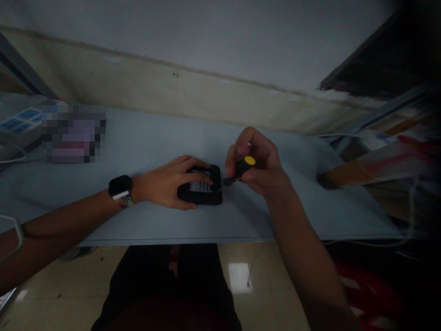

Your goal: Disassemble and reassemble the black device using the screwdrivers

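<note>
Head view: from left to right, the left hand, a black box, a screwdriver and the right hand form one row. The left hand is the nearer to the box: its spread fingers lie over the top and far edge, the thumb along the near edge, holding it against the bench. The box lies flat, pale label upward, its long axis running roughly left to right. The right fingers are closed around the screwdriver, just beyond the box's right end. From these fingers the box lies to the left and slightly toward the person; the tool slants that way, its yellow cap raised and its shaft reaching the right end. Whether the tip touches there cannot be told.

The bench is pale and smooth. At its left end stand a power strip and a pixelated object, both well apart from the box. A plain wall rises behind; a long, partly clear packet lies at the right; below, shiny tiles cover the floor.
</note>
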Tool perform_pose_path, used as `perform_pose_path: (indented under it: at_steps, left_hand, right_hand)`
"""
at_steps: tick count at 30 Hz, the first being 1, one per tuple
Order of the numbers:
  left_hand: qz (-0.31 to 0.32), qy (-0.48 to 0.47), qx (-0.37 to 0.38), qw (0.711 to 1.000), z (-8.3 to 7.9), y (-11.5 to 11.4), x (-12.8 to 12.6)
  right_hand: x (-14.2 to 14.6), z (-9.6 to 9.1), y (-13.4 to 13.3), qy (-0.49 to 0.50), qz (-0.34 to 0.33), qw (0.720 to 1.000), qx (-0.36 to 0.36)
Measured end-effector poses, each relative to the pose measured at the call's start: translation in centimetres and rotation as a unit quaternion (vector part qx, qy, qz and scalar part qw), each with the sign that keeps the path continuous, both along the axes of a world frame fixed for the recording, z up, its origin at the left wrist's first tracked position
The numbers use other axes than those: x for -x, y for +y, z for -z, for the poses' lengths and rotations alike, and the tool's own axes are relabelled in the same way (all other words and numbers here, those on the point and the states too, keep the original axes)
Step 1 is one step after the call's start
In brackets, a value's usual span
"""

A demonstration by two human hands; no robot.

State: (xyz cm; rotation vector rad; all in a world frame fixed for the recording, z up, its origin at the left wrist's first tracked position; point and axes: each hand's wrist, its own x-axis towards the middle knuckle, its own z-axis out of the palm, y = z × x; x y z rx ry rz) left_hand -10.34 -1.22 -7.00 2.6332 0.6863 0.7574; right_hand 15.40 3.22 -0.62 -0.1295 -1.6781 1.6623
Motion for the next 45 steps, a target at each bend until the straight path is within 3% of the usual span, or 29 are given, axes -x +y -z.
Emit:
perform_pose_path:
  at_steps: [5, 12, 20, 26, 36, 45]
  left_hand:
    - [-0.008, 0.005, -0.001, 1.000, 0.10, -0.13, 0.01]
    - [-0.005, 0.005, -0.008, 1.000, 0.30, 0.02, 0.10]
    - [-0.007, 0.001, 0.001, 1.000, 0.16, -0.09, 0.04]
    - [-0.005, -0.006, -0.002, 1.000, 0.09, -0.05, 0.00]
    - [0.001, -0.008, -0.005, 1.000, 0.37, 0.18, 0.10]
    - [-0.003, 0.000, -0.002, 1.000, 0.16, 0.04, 0.01]
  right_hand:
    - [-0.21, -0.38, 0.13, 0.013, -0.049, 0.999, 0.013]
    - [-0.17, -0.29, 0.14, 0.008, -0.022, 1.000, 0.005]
    - [-0.29, -0.57, 0.04, -0.003, -0.057, 0.998, 0.030]
    - [-0.38, -0.43, 0.34, 0.011, -0.062, 0.998, -0.014]
    - [-0.61, -0.51, 0.13, 0.009, -0.157, 0.987, 0.025]
    - [-0.20, -0.33, 0.34, 0.001, -0.074, 0.997, -0.018]
